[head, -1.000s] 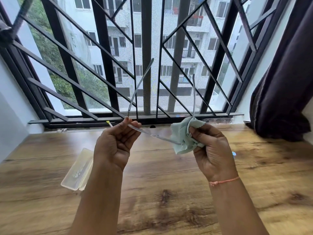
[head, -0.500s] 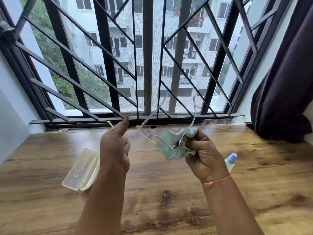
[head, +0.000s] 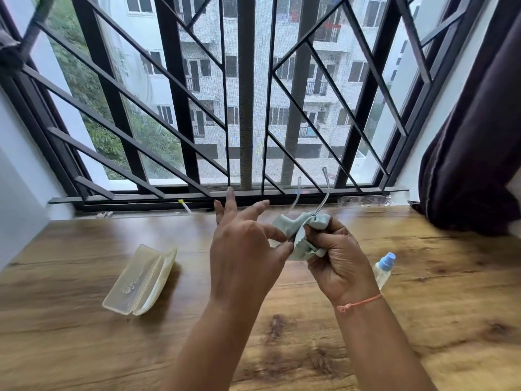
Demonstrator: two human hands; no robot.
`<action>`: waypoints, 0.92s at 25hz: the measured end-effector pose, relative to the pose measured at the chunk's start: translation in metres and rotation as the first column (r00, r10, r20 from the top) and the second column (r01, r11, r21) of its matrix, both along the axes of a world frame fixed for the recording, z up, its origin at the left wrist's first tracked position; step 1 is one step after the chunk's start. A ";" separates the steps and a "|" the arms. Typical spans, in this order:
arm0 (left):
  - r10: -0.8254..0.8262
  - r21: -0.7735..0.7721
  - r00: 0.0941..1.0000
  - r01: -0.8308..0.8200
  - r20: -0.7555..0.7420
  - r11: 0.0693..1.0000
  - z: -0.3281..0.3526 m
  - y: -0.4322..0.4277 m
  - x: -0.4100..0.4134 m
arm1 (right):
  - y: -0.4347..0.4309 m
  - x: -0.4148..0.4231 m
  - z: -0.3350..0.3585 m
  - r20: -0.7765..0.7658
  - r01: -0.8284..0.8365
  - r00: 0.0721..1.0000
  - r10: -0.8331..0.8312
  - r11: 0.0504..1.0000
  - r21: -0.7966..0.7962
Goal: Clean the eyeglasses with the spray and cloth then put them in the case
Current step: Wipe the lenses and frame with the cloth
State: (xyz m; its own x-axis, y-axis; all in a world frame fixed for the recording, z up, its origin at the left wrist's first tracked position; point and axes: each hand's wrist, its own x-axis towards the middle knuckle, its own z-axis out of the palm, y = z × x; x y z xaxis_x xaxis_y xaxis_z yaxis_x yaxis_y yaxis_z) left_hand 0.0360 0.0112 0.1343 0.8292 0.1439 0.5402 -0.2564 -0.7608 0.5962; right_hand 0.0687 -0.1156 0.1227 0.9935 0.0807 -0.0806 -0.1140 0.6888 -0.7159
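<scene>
A: From the head view, where are the glasses?

B: The thin clear-framed eyeglasses (head: pixel 324 193) are up in the air, inside the grip. The right hand (head: pixel 341 261) has its fingers curled tight round a pale green microfibre cloth (head: pixel 307 241), which is bunched over the front of the frame. Only the two temple arms rise above the fist.

A: And the left hand (head: pixel 242 249)?

B: Three fingers are splayed straight. Thumb and forefinger meet at the cloth's edge, but I cannot tell whether they pinch cloth, frame or nothing.

A: How will they handle?

B: Light, springy and fragile, I judge. The arms would bend easily, so hold the frame rim or bridge through the soft cloth, never by an arm tip.

A: What is hidden?

B: The lenses and bridge are buried in cloth, so I can't judge how clean they are. The translucent yellowish plastic case (head: pixel 141 279) lies open, well left of the grip. The small clear spray bottle with a blue cap (head: pixel 384 268) is half hidden behind the right wrist. Both are on the wooden table (head: pixel 84 348).
</scene>
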 end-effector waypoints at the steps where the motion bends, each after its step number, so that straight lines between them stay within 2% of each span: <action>1: -0.025 0.007 1.000 0.025 0.012 1.000 0.000 -0.001 -0.001 | -0.001 0.000 0.000 0.006 0.009 1.000 -0.009 1.000 0.002; 5: -0.072 0.044 0.993 0.068 0.096 0.997 -0.002 -0.004 -0.004 | -0.006 0.002 0.004 0.042 0.052 0.998 -0.050 0.998 -0.040; 10: -0.095 0.109 0.964 0.069 0.249 0.992 0.000 0.005 -0.001 | -0.020 0.005 0.014 0.043 0.132 0.990 -0.133 0.991 0.014; 13: -0.134 0.187 0.937 0.075 0.324 0.979 0.000 0.017 0.002 | -0.030 0.006 0.019 0.021 0.130 0.991 -0.132 0.987 0.092; 18: -0.229 0.300 0.864 0.095 0.448 0.949 -0.002 0.034 0.008 | -0.042 0.004 0.024 0.003 0.086 0.996 -0.087 0.991 0.105; 23: -0.269 0.331 0.825 0.106 0.497 0.938 -0.003 0.044 0.011 | -0.053 0.003 0.027 -0.035 0.105 0.994 -0.105 0.994 0.010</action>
